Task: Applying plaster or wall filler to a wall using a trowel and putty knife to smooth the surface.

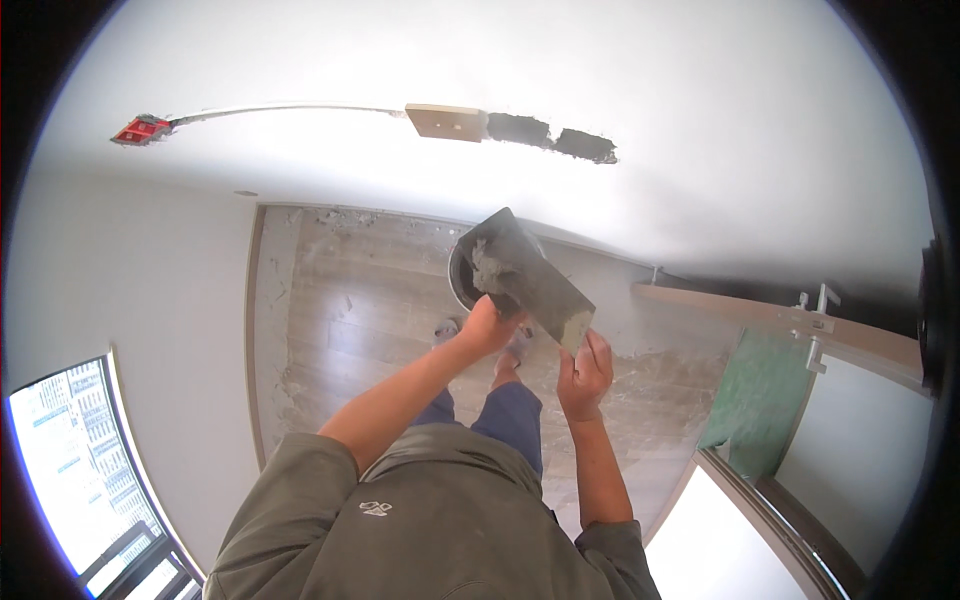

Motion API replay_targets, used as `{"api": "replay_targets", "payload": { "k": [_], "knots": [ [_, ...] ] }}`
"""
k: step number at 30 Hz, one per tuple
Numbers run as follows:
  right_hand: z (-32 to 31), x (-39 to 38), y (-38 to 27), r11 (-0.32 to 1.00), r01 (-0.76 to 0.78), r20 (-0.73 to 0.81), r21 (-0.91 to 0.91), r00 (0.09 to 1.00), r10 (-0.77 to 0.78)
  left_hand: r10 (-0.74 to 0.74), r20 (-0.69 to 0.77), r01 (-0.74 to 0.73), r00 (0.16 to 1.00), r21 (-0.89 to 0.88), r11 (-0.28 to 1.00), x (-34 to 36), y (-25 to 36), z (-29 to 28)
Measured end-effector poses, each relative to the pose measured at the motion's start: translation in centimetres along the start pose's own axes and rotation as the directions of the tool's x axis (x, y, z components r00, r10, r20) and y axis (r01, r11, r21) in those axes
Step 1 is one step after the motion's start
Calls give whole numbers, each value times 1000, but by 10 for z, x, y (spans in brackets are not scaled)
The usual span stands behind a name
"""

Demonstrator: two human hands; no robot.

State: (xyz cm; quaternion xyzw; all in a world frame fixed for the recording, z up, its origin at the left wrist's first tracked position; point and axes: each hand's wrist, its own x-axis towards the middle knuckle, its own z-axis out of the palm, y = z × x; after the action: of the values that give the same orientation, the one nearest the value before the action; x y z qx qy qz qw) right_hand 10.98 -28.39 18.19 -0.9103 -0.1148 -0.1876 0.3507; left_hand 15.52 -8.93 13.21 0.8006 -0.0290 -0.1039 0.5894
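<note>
A long, flat, dark plastering trowel [550, 285] is held tilted in front of me, with a clump of grey mortar [487, 268] on its left side. My left hand [488, 326] is closed at the trowel's near edge, by a dark part whose shape is partly hidden by the fingers. At the right end, my right hand [585, 378] pinches the trowel's pale, smeared corner. Behind and below the trowel stands a round bucket [455, 280], its rim partly covered by the blade.
Across the white wall [700, 120] run a red box [142, 130], a beige cover plate [445, 122] and dark mortar patches [518, 129]. Dusty wood-look flooring [350, 330] lies below. An open door [740, 302] with handles stands to the right; a window [80, 470] is at left.
</note>
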Motion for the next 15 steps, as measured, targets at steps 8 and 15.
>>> {"api": "replay_targets", "payload": {
  "k": [8, 15],
  "knots": [
    [-1, 10, 3, 998, 2, -35, 61, 999, 0, 47, 101, -30, 994, -171, 985, 5, 15, 5],
    [-12, 25, 23, 996, -19, 21, 84, 1000, 17, -123, 183, 173, 975, -284, 943, 14, 23, -2]
  ]
}}
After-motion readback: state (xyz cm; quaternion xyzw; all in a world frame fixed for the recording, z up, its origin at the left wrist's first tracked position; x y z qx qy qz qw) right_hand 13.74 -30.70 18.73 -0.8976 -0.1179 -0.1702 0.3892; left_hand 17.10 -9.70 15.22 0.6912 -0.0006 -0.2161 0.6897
